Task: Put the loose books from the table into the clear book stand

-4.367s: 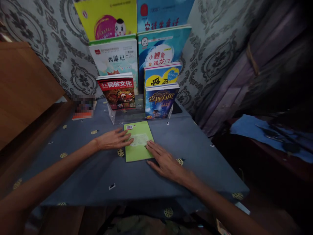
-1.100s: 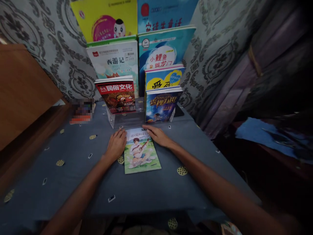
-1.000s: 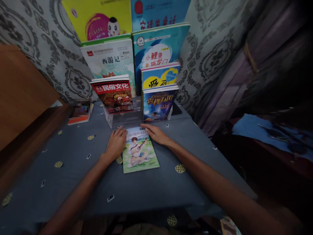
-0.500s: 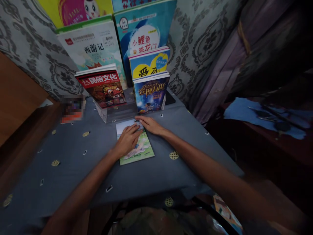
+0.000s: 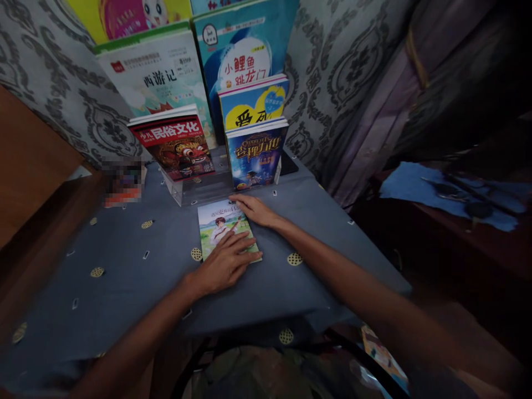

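A thin book with a green cover picture of a figure playing a guitar (image 5: 219, 223) lies flat on the blue-grey tablecloth (image 5: 137, 271). My left hand (image 5: 224, 263) rests open on the book's near edge, fingers spread flat. My right hand (image 5: 254, 209) lies open at the book's far right corner, fingertips touching it. Just behind the book stands a clear tiered display stand (image 5: 195, 191) holding a red book (image 5: 174, 141) and a dark blue book (image 5: 254, 152) in its front row.
More books rise in rows behind: a yellow-and-blue one (image 5: 253, 102), a white one (image 5: 160, 80), a teal one (image 5: 245, 52). A small orange-edged object (image 5: 122, 183) lies at the left. Patterned wallpaper, a wooden panel (image 5: 29, 166) left, a curtain and blue cloth (image 5: 440, 191) right.
The book was turned from its plain green back cover to its picture side. In the last half second my left hand slid from the book's middle down to its near edge.
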Tool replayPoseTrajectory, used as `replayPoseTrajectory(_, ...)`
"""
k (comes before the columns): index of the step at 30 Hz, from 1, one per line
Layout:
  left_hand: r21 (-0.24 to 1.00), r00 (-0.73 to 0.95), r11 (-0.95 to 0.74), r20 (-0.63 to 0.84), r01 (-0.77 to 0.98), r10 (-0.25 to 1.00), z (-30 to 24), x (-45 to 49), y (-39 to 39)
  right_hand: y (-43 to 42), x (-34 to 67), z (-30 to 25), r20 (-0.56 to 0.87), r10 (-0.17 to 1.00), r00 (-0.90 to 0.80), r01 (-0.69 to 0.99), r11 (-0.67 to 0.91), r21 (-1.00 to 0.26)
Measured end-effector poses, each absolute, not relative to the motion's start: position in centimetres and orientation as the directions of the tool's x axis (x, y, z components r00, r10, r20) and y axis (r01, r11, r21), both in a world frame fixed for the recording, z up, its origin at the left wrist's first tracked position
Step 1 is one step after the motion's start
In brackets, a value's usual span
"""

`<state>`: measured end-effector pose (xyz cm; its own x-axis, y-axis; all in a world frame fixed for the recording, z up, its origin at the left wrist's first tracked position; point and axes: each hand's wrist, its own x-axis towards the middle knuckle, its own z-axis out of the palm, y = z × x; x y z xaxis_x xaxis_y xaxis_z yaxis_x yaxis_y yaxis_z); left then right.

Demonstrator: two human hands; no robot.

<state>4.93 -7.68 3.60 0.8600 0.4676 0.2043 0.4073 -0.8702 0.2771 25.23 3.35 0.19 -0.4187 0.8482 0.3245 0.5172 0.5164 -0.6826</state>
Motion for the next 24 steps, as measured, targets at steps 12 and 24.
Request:
replayPoseTrajectory(12,0.284,0.832,-0.875,0.296,0.392,0.469,3.2,4.9,-8.1,0.3,23.4,0.1,0.304,0.852,-0.425,0.718,0.522,-0.460)
replayPoseTrajectory(24,0.379,0.270,-0.428,0.402,0.820,0.875,2.0,2.4,-5.7,-6.9,22.1,0.2,0.274,0.897,-0.346,0.840,0.426,-0.336)
